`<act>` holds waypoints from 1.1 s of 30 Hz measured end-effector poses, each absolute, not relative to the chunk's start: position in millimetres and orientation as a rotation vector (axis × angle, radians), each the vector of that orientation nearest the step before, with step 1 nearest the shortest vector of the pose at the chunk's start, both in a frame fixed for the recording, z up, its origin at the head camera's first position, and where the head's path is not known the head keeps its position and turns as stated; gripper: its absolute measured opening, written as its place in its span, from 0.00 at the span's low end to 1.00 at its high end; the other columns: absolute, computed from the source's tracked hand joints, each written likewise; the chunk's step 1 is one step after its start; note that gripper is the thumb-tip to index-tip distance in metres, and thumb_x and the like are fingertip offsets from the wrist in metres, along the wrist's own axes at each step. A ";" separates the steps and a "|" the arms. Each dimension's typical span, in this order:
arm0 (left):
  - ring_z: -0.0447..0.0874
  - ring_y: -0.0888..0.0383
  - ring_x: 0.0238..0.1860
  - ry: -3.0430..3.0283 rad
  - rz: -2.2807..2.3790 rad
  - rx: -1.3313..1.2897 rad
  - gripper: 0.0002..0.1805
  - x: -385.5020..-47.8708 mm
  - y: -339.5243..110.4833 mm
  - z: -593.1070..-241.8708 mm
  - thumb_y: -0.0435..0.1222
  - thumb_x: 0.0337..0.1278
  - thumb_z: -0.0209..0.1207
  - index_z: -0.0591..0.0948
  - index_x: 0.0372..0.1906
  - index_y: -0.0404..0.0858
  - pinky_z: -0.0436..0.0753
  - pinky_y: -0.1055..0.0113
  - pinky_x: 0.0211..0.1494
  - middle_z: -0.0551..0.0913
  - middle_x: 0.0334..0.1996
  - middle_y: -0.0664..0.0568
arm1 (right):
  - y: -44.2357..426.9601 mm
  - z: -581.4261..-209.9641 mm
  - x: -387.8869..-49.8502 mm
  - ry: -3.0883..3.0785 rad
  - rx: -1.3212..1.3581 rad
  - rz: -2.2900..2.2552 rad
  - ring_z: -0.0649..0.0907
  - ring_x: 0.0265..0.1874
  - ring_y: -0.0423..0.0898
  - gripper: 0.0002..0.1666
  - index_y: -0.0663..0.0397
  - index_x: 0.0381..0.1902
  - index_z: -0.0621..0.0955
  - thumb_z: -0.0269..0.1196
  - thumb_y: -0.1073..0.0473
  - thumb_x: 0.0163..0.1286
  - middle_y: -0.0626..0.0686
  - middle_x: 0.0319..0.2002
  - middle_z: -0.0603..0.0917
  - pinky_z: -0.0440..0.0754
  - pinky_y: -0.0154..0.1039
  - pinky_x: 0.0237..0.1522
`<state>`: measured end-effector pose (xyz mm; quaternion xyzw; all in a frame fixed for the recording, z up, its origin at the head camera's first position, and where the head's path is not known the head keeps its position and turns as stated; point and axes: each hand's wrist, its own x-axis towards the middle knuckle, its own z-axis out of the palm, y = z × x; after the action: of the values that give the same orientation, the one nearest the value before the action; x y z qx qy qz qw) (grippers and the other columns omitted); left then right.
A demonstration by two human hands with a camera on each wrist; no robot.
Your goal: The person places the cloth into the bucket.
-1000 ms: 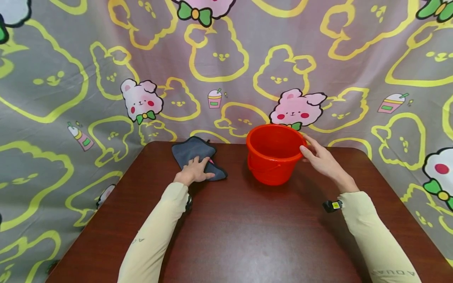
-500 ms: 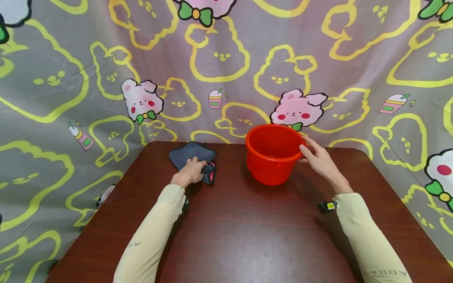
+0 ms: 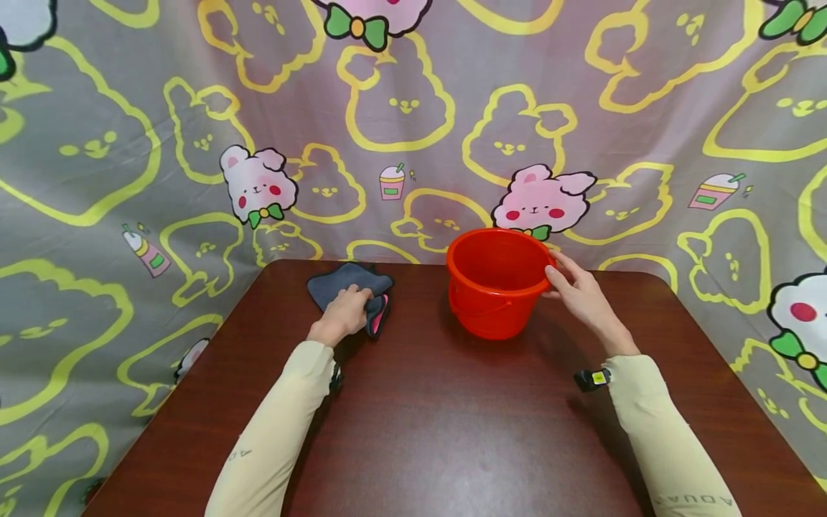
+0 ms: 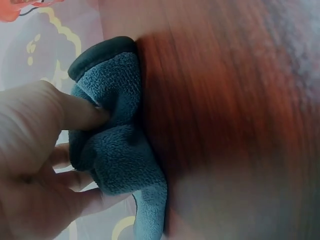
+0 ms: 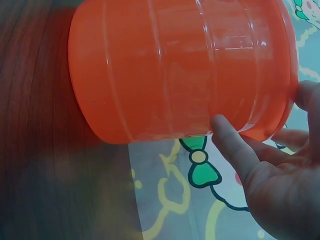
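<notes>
The left hand (image 3: 345, 314) is pinching a blue-grey cloth (image 3: 341, 281) at the far left of the desk (image 3: 446, 431), its thumb and fingers (image 4: 75, 179) bunching the plush fabric into a fold. A pink patch (image 3: 379, 316) is showing along the fold's right side, and the rest of the cloth is lying behind the hand. To the right, well apart from the cloth, a red plastic bucket (image 3: 500, 322) is standing upright near the far edge. The right hand (image 3: 584, 300) is gripping its right rim, one finger pressing the outer wall. Behind everything, a grey curtain (image 3: 429, 118) printed with cartoon rabbits is hanging.
</notes>
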<state>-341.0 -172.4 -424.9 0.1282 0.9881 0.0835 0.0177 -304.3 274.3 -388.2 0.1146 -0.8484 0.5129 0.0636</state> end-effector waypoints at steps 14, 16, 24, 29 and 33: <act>0.79 0.40 0.51 3.260 0.653 0.448 0.18 -336.2 -161.8 -413.5 0.34 0.65 0.55 0.76 0.59 0.38 0.80 0.48 0.53 0.76 0.52 0.38 | 272.7 -395.7 -303.5 -2.507 0.330 1.628 0.82 0.41 0.26 0.36 0.46 0.78 0.57 0.52 0.48 0.77 0.65 0.69 0.68 0.84 0.28 0.41; 0.79 0.40 0.51 3.266 0.739 0.434 0.18 -335.5 -159.7 -409.5 0.34 0.66 0.55 0.76 0.60 0.39 0.80 0.48 0.53 0.75 0.53 0.39 | 272.7 -396.1 -303.4 -2.508 0.313 1.630 0.82 0.41 0.26 0.36 0.45 0.78 0.57 0.52 0.47 0.76 0.63 0.69 0.69 0.84 0.28 0.42; 0.78 0.44 0.46 3.308 1.063 0.477 0.16 -333.3 -148.7 -392.4 0.33 0.64 0.55 0.78 0.55 0.39 0.80 0.49 0.53 0.78 0.48 0.41 | 273.8 -394.5 -303.6 -2.510 0.264 1.645 0.83 0.40 0.26 0.36 0.41 0.78 0.57 0.53 0.47 0.76 0.63 0.69 0.69 0.84 0.27 0.41; 0.79 0.43 0.47 3.324 1.159 0.512 0.15 -329.0 -145.5 -378.9 0.33 0.63 0.56 0.79 0.54 0.38 0.79 0.48 0.55 0.78 0.47 0.41 | 273.7 -394.2 -304.3 -2.521 0.241 1.629 0.82 0.39 0.26 0.37 0.40 0.78 0.56 0.52 0.46 0.76 0.62 0.68 0.71 0.84 0.27 0.42; 0.79 0.42 0.50 3.347 1.226 0.500 0.15 -324.2 -146.4 -370.2 0.33 0.62 0.57 0.79 0.53 0.36 0.78 0.48 0.58 0.79 0.49 0.40 | 274.4 -395.7 -306.1 -2.526 0.232 1.615 0.82 0.39 0.26 0.36 0.40 0.78 0.57 0.52 0.46 0.76 0.63 0.67 0.72 0.84 0.29 0.42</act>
<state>-324.2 -146.4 -370.2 0.1353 0.9056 0.3318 -0.2269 -306.1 274.4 -395.7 0.0770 -0.8381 0.5359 0.0672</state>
